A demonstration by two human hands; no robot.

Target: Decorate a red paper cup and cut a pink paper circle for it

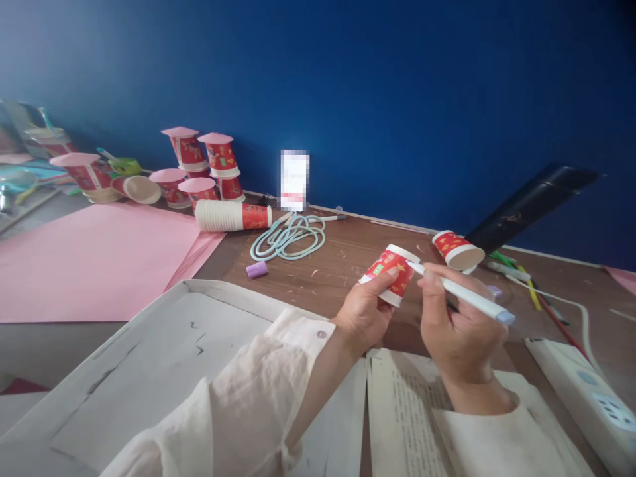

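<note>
My left hand (365, 311) is wrapped around a red paper cup (397, 281) with white rims and yellow stars, held tilted above the brown table. In my right hand (460, 331) is a white marker (470, 296) with a pale blue end, gripped like a pen. Its tip meets or nearly meets the side of the cup; contact is hard to tell. Another red paper cup (454, 250) lies tipped to the right, beyond my right hand. A purple cap (257, 269) rests on the table to the left.
Red cups with pink paper discs (218, 156) stand at the back left, near a nested stack of cups (233, 216). Also around are pink paper (99, 265), a coiled cable (291, 242), a white tray (209, 285), an open book (402, 411) and a power strip (586, 391).
</note>
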